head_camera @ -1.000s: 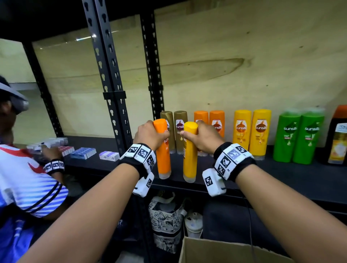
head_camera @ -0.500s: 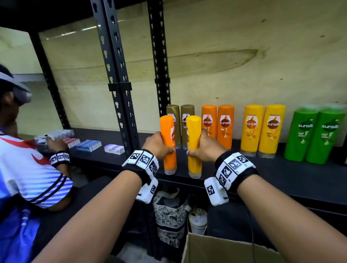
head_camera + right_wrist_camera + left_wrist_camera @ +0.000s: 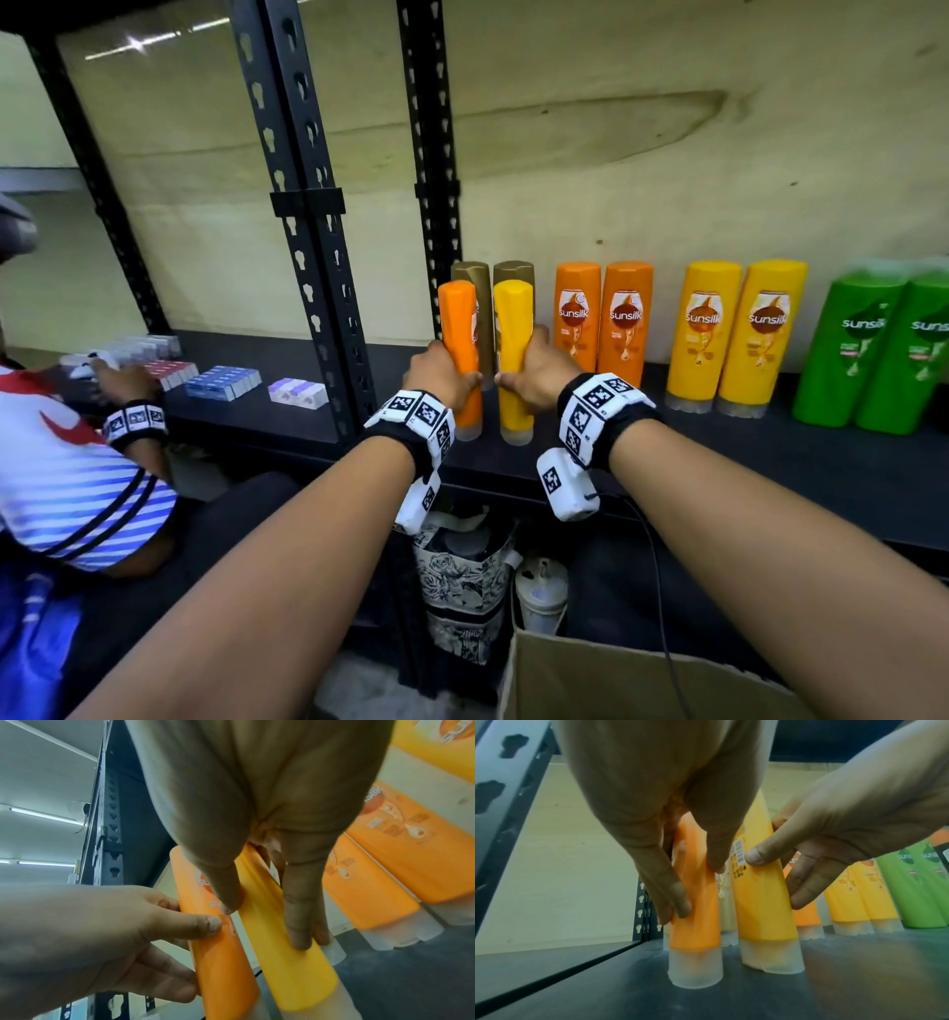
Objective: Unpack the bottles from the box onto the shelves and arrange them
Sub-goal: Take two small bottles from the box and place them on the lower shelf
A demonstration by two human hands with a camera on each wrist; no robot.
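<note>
Orange bottle [image 3: 458,354], yellow bottle [image 3: 513,354], black shelf [image 3: 770,462].

An orange bottle [image 3: 460,354] and a yellow bottle [image 3: 513,354] stand upright on their translucent caps, side by side and just apart, near the front of the black shelf [image 3: 770,462], both turned edge-on and just in front of two gold-brown bottles [image 3: 493,277] at the back wall. To the right of the gold-brown pair, along the same wall, stand two orange Sunsilk bottles [image 3: 603,318], then two yellow ones [image 3: 734,334], then two green ones [image 3: 873,354], all upright with labels facing out. The open cardboard box [image 3: 616,683] sits below the shelf's front edge.
</note>
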